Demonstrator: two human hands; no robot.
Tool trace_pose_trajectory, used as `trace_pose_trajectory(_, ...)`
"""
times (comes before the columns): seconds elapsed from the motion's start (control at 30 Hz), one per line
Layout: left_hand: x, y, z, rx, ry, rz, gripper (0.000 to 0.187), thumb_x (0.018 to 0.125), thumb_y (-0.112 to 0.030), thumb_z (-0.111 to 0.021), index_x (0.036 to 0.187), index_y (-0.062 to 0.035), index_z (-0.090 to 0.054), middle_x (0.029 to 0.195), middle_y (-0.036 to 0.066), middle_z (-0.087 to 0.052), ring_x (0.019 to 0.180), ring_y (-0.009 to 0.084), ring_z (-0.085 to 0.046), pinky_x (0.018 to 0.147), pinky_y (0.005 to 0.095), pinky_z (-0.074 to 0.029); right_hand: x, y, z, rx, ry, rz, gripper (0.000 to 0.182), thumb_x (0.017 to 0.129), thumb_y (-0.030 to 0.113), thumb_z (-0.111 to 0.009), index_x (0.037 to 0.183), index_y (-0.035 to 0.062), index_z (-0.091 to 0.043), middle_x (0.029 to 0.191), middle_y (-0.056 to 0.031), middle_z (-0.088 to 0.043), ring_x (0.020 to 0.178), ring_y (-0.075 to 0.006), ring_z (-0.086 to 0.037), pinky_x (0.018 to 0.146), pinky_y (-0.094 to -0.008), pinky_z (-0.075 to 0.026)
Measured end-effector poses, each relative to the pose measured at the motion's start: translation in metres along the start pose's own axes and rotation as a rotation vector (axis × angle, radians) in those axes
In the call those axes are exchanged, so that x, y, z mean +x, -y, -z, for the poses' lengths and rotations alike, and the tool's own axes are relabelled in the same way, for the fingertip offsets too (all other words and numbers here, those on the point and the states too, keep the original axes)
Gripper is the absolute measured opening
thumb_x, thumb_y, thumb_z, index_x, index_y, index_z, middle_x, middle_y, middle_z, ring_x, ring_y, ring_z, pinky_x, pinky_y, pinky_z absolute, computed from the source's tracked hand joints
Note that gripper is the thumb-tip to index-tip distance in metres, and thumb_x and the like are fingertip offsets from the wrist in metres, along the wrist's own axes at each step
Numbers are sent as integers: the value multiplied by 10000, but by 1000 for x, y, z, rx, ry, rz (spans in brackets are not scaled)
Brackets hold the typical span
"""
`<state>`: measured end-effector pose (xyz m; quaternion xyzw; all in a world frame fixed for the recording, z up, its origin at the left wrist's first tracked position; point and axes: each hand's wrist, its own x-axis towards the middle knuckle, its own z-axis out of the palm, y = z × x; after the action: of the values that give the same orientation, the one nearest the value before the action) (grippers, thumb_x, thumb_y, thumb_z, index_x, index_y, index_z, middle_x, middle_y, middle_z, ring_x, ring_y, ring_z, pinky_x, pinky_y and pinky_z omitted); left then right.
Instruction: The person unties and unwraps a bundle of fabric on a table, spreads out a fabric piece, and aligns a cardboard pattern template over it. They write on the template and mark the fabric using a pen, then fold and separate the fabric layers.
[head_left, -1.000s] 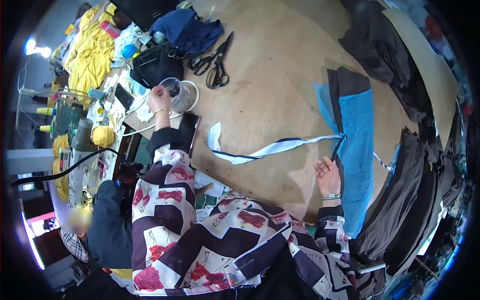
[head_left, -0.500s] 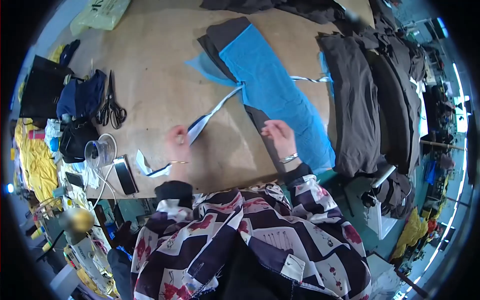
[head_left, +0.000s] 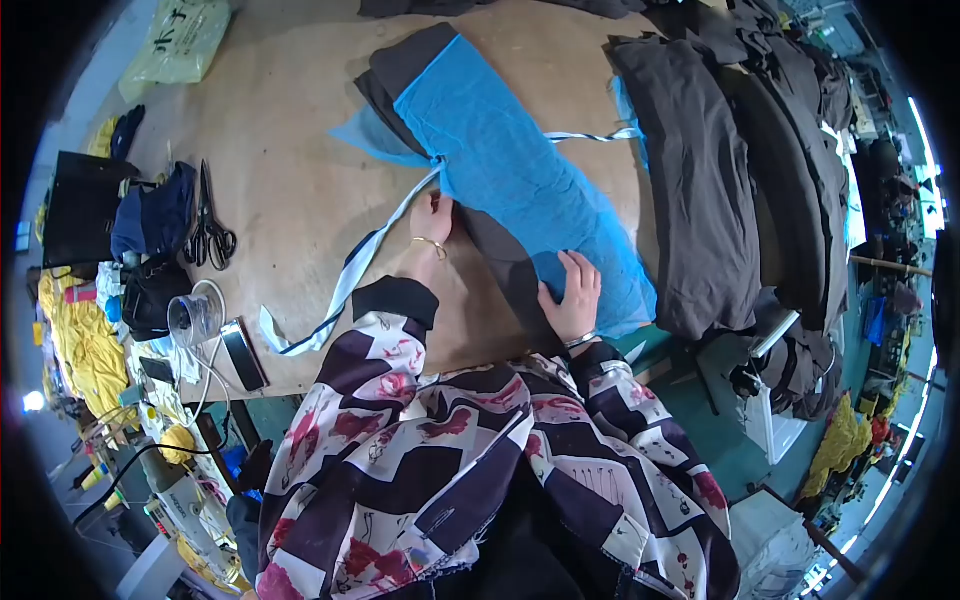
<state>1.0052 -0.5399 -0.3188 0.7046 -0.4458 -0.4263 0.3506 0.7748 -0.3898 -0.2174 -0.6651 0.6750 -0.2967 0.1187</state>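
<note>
Across the tan wooden tabletop (head_left: pixel 290 110), a long, flat bundle of blue and dark-brown cloth (head_left: pixel 520 165) lies aslant

Its long axis runs from far left to near right, the brown end pointing away and the blue end toward the person. Thin, wrinkled blue fabric (head_left: pixel 565 210) covers most of the top; dark-brown fabric (head_left: pixel 425 55) shows at the far end and along the left edge, where a pointed blue flap (head_left: pixel 375 140) juts out. From a knot (head_left: pixel 439 163) there trails a narrow white cloth strip with a navy stripe (head_left: pixel 360 262). The left hand (head_left: pixel 432 215) sits just below the knot, fingers curled; whether they grip anything cannot be told. The right hand (head_left: pixel 573 300) rests on the near end, fingers loosely extended.
</note>
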Motion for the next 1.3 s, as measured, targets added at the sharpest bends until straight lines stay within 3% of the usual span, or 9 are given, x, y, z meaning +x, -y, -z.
trace_pose_trajectory(0.33,-17,-27,-5,-23,-267,-222,274,848,-249,-597,980,-11,-564,843,121,-631,738,228,-621,690,336,-490,22,-17,-10,-5,-4,98,108,656,81,-657,700,82,-558,787,-79,-577,820,-302,-553,725,-381,-440)
trace_pose_trajectory(0.5,-6,-47,-2,236,-322,-274,259,848,-248,-605,941,-9,-565,799,126,-616,716,250,-613,654,349,-484,47,-20,11,293,221,-112,154,701,100,-673,801,56,-564,839,-92,-614,749,-271,-599,673,-384,-479)
trace_pose_trajectory(0.6,-8,-68,-4,164,-242,-235,208,833,-195,-628,922,-20,-560,772,123,-604,698,249,-609,612,347,-474,56,1,10,221,224,-78,409,689,195,-719,1026,59,-531,931,-102,-595,818,-292,-597,692,-384,-492)
trace_pose_trajectory(0.83,-15,-94,-6,-14,-374,-503,101,841,-47,-594,909,-28,-522,727,94,-561,618,204,-549,560,304,-439,96,5,-24,-152,216,21,326,713,183,-675,1007,90,-569,1002,-104,-547,925,-335,-553,794,-436,-443)
trace_pose_trajectory(1.03,-38,-188,-10,-51,-206,-831,175,792,6,-600,936,-31,-508,862,117,-553,714,238,-553,632,308,-454,185,-47,15,134,-226,37,285,723,-36,-551,1005,5,-564,879,-142,-621,759,-308,-620,694,-382,-499)
trace_pose_trajectory(1.07,-36,-203,-21,-114,-166,-954,211,742,-13,-638,913,-44,-518,999,151,-557,871,324,-547,742,366,-463,198,-60,16,742,-201,-284,229,768,-22,-539,993,-1,-567,805,-91,-607,664,-198,-605,601,-311,-494)
trace_pose_trajectory(1.1,-40,-213,-27,41,-71,-1004,227,730,-35,-662,911,-54,-525,1126,155,-533,1022,342,-509,840,396,-437,211,-76,27,670,-177,-346,151,838,26,-521,978,-5,-567,757,-56,-583,634,-119,-571,551,-249,-471)
trace_pose_trajectory(1.23,-54,-201,-61,-55,338,-827,416,752,-103,-659,1131,-51,-492,1123,177,-541,1045,365,-507,886,424,-420,242,-188,30,1041,-193,-853,188,898,149,-542,957,-8,-625,782,-54,-648,631,-145,-590,600,-288,-486)
trace_pose_trajectory(1.3,-59,-175,-54,42,82,-879,370,765,-87,-629,1109,-32,-505,1053,174,-553,1007,362,-519,872,420,-424,236,-237,30,704,-242,-701,163,877,129,-560,945,-2,-629,782,-47,-650,644,-150,-594,618,-300,-490)
